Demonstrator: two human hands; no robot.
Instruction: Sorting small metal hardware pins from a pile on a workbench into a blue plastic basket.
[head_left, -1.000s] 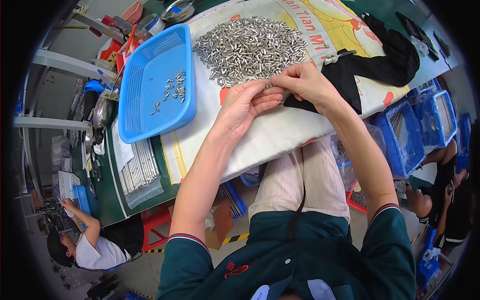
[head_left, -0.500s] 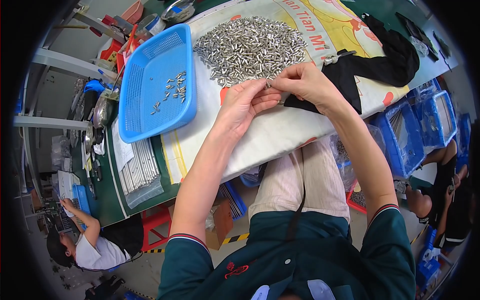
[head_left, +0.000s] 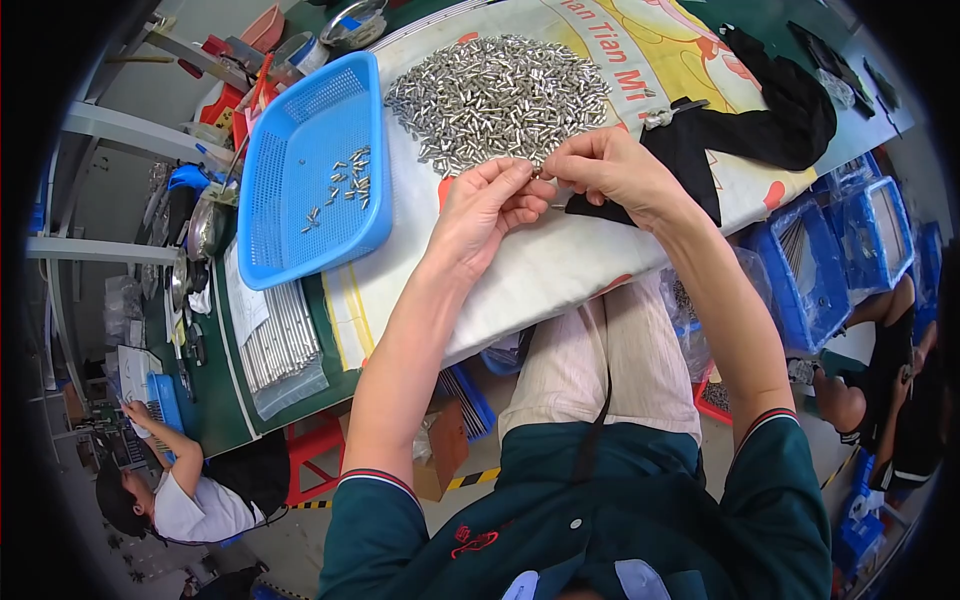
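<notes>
One small metal piece point(head_left: 537, 171) is partly hidden by the fingers point(head_left: 571, 164).

A green-topped table point(head_left: 215, 410) carries a white, yellow-printed cloth point(head_left: 570, 265), a blue perforated plastic basket point(head_left: 345, 250) by the cloth's left edge, and bundled slender silver metal rods point(head_left: 280, 350). Small silver metal pins point(head_left: 500, 95) lie heaped on the cloth beside black fabric point(head_left: 795, 125).
</notes>
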